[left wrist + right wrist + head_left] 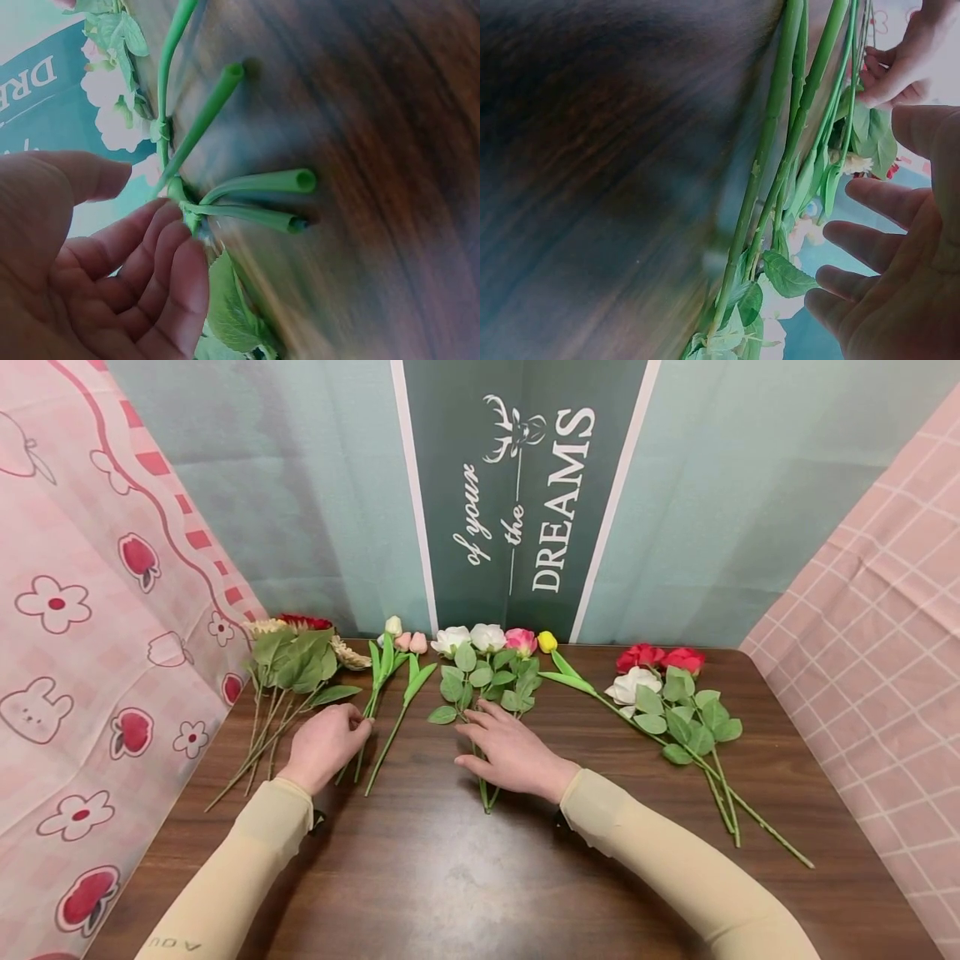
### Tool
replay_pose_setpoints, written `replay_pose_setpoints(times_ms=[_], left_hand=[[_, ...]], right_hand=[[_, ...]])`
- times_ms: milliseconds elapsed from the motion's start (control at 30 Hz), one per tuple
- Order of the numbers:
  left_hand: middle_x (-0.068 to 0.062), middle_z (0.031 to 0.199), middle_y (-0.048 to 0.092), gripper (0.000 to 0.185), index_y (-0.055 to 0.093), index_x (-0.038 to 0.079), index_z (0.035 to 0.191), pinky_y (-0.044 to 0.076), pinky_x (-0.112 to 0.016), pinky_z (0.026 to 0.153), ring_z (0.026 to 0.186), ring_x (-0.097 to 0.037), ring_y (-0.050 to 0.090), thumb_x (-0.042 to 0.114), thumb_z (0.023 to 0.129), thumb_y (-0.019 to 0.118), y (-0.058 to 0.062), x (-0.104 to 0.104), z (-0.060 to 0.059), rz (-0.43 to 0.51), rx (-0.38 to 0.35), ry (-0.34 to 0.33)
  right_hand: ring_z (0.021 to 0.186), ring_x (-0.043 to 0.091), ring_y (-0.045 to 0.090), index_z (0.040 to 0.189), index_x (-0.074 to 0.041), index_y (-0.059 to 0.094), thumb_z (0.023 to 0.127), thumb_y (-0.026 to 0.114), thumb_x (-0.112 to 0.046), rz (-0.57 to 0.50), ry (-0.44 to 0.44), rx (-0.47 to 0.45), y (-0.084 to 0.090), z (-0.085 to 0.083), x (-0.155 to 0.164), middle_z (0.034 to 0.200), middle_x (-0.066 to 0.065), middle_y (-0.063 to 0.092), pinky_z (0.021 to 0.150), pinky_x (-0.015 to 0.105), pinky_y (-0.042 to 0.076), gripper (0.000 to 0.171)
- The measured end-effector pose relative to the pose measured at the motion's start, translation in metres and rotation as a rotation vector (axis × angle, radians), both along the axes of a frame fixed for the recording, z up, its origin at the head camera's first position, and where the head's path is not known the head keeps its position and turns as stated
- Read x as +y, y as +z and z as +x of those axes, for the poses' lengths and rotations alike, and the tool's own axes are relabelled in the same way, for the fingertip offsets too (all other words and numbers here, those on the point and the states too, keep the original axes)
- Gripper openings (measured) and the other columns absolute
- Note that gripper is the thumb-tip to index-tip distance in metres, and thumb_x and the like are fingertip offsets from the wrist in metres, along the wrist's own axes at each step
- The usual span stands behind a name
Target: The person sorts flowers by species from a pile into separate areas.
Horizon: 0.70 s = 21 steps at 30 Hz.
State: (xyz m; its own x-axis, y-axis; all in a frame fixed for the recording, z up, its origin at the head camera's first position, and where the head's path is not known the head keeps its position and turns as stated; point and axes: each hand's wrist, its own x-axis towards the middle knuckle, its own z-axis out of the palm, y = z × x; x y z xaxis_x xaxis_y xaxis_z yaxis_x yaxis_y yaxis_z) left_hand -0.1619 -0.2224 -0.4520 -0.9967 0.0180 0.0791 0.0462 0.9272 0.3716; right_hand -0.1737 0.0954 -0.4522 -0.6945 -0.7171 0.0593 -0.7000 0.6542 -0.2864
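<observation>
My left hand (322, 743) hovers at the stems of the pale tulips (384, 662). In the left wrist view the thumb stands apart from the loosely bent fingers (184, 281), and green hollow stems (259, 182) lie just past the fingertips. A single pink tulip (411, 689) lies right beside that group. Over the bunch of white and pink roses (489, 638), my right hand (513, 752) spreads its fingers. In the right wrist view the rose stems (761, 161) run in front of those straight fingers, with none gripped.
At the left lies a leafy bunch (300, 660) with red and cream flowers. A yellow tulip (547, 642) stretches its stem towards red roses (682, 660) and a white rose (636, 683) at the right. Everything rests on a brown wooden table (450, 893) between cloth walls.
</observation>
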Motion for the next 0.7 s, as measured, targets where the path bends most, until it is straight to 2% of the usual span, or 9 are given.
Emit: replay_pose_setpoints(times_ms=[133, 233, 300, 433, 567, 700], left_hand=[[-0.016, 0.106, 0.068, 0.033, 0.071, 0.004, 0.114, 0.054, -0.053, 0.072, 0.087, -0.034, 0.067, 0.032, 0.098, 0.064, 0.001, 0.008, 0.002, -0.042, 0.079, -0.029], [-0.019, 0.115, 0.066, 0.038, 0.069, 0.004, 0.124, 0.053, -0.056, 0.085, 0.102, -0.040, 0.064, 0.031, 0.098, 0.065, 0.004, 0.021, 0.002, -0.062, 0.145, -0.108], [-0.020, 0.123, 0.063, 0.043, 0.065, 0.003, 0.131, 0.050, -0.057, 0.095, 0.112, -0.040, 0.060, 0.030, 0.098, 0.066, 0.005, 0.034, 0.002, -0.074, 0.190, -0.205], [-0.019, 0.142, 0.055, 0.058, 0.054, 0.007, 0.147, 0.040, -0.055, 0.110, 0.129, -0.038, 0.052, 0.034, 0.097, 0.069, 0.006, 0.071, 0.005, -0.127, 0.245, -0.443], [-0.015, 0.157, 0.042, 0.068, 0.044, 0.012, 0.155, 0.027, -0.052, 0.119, 0.144, -0.035, 0.039, 0.041, 0.098, 0.067, 0.004, 0.116, 0.013, -0.211, 0.234, -0.676], [-0.013, 0.162, 0.036, 0.071, 0.041, 0.014, 0.157, 0.019, -0.049, 0.122, 0.149, -0.034, 0.031, 0.046, 0.098, 0.065, 0.003, 0.164, 0.026, -0.271, 0.214, -0.875]], right_hand=[[0.153, 0.036, 0.022, 0.148, -0.009, 0.055, 0.104, 0.054, -0.051, 0.003, -0.011, -0.012, -0.001, -0.001, 0.006, 0.157, 0.015, 0.044, 0.121, 0.052, 0.023, 0.060], [0.152, 0.036, 0.024, 0.147, -0.011, 0.056, 0.104, 0.054, -0.051, 0.005, -0.045, 0.003, -0.001, -0.003, 0.014, 0.156, 0.014, 0.045, 0.121, 0.054, 0.024, 0.059], [0.150, 0.038, 0.029, 0.145, -0.011, 0.058, 0.104, 0.055, -0.049, 0.003, -0.075, 0.034, -0.001, -0.008, 0.024, 0.155, 0.014, 0.047, 0.120, 0.055, 0.025, 0.057], [0.140, 0.037, 0.044, 0.139, -0.007, 0.063, 0.102, 0.061, -0.037, -0.035, -0.162, 0.108, -0.004, -0.023, 0.055, 0.144, 0.015, 0.057, 0.117, 0.053, 0.032, 0.048], [0.120, 0.034, 0.058, 0.126, -0.006, 0.071, 0.100, 0.064, -0.025, -0.095, -0.308, 0.125, -0.005, -0.036, 0.097, 0.125, 0.013, 0.068, 0.106, 0.051, 0.044, 0.033], [0.104, 0.034, 0.065, 0.113, -0.005, 0.073, 0.099, 0.063, -0.017, -0.137, -0.460, 0.076, -0.008, -0.046, 0.147, 0.109, 0.013, 0.072, 0.091, 0.053, 0.052, 0.021]])
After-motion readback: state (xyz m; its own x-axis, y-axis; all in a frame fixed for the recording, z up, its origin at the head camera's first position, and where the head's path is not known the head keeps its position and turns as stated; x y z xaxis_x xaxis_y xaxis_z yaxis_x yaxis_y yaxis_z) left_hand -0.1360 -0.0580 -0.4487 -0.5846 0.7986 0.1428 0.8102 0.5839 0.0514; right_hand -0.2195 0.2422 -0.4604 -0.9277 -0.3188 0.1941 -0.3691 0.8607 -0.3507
